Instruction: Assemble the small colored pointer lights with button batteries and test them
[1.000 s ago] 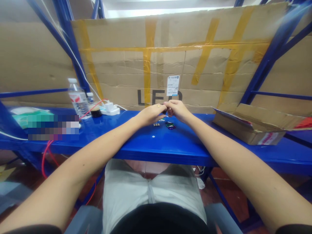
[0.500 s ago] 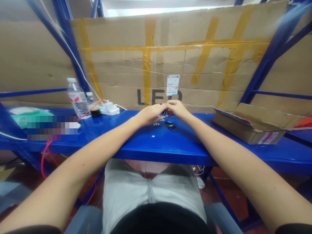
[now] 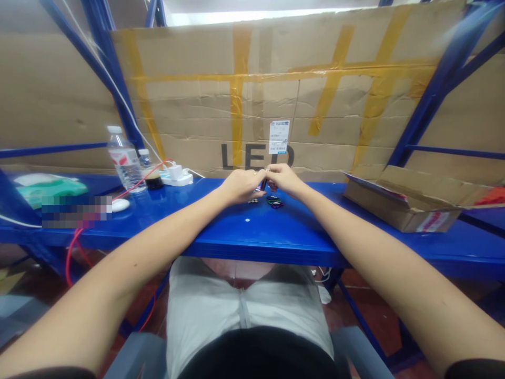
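Observation:
My left hand is closed around a small, slim dark object with a purplish glint; its exact kind is too small to make out. At the upper end of this object, the fingers of my right hand are pinched together, meeting the left fingertips. Just below the hands, several small dark pieces with green and purple shine lie in a loose group on the blue table. Small silvery pieces lie beside them, partly hidden under my left hand.
An open cardboard box stands on the right. Left are a water bottle, a small bottle of dark liquid, a white power strip, a red cable and a green packet. A large cardboard sheet rises behind.
Both hands stay together at the same spot with slight finger movement. My left hand has come down slightly and now covers more of the silvery pieces.

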Available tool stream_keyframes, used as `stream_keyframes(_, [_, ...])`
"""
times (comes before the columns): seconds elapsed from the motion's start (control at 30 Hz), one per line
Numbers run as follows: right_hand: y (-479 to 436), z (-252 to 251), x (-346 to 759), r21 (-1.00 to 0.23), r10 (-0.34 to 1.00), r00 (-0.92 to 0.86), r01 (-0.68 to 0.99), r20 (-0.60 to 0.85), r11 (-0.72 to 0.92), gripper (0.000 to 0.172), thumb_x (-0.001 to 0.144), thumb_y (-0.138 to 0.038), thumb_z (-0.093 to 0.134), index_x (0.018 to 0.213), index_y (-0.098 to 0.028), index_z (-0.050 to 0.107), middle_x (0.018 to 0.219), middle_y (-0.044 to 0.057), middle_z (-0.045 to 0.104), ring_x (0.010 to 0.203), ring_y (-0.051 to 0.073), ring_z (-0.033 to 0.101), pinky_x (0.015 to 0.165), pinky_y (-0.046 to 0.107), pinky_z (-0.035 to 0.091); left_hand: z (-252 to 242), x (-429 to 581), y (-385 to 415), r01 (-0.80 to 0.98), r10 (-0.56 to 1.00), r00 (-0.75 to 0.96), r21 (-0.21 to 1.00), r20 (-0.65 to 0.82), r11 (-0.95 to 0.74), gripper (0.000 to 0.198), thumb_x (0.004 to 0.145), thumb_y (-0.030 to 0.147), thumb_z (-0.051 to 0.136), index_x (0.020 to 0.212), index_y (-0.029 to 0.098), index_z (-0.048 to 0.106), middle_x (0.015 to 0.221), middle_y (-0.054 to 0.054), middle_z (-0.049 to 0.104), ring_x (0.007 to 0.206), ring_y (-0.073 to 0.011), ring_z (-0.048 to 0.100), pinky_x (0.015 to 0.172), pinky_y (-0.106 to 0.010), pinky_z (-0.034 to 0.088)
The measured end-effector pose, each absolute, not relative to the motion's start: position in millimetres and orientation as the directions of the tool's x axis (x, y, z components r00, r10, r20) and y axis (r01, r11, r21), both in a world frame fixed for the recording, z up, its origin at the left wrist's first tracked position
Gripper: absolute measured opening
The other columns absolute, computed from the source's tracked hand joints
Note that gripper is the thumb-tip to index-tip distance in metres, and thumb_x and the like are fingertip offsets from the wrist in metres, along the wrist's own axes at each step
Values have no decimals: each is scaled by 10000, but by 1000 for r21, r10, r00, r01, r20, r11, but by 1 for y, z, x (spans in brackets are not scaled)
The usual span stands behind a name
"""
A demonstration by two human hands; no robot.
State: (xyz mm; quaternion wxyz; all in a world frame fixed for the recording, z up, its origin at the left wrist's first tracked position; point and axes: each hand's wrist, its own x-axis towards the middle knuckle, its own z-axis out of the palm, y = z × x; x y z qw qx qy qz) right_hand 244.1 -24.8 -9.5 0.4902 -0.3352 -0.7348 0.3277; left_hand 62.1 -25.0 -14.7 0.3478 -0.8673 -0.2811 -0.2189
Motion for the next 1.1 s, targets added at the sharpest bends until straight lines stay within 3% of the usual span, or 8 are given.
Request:
stream_keyframes(0.2, [-22,-6,246,-771,785,-164,152,598,619,385,813,-320,727,557,-206,463,422,-39,476,382,86,433,403,229,345,-16,62,-23,671,307,708,-471,636,-573,423,895,475,587,1115,114,604,825,-149,723,704,-270,689,564,-314,433])
stream_keyframes(0.4, [-28,-11,242,-783,808,-316,238,498,575,388,797,-302,734,540,-208,458,410,-34,479,387,98,449,401,229,338,-20,59,-17,652,268,727,-513,633,-558,445,864,545,572,948,122,682,691,-147,706,605,-265,669,533,-313,401])
stream_keyframes(0.7, [-26,-6,244,-794,803,-205,147,559,590,401,793,-338,745,569,-218,435,410,-48,454,379,92,421,405,242,340,-19,60,-16,660,274,722,-515,635,-547,454,891,531,537,698,147,680,586,-124,671,545,-230,647,508,-297,349])
stream_keyframes(0.97, [-24,-9,243,-837,830,-210,83,516,541,411,785,-354,753,571,-224,427,409,-49,439,374,95,401,398,254,349,-19,60,-17,648,246,739,-560,628,-517,395,933,478,512,935,142,721,619,-111,699,536,-229,650,498,-286,345])
stream_keyframes(1.1, [-21,-10,245,-864,855,-178,42,487,502,435,782,-363,756,561,-232,405,402,-54,411,366,95,375,389,260,346,-20,60,-18,651,244,734,-554,633,-519,391,940,482,503,951,149,707,621,-106,699,549,-230,655,505,-286,356])
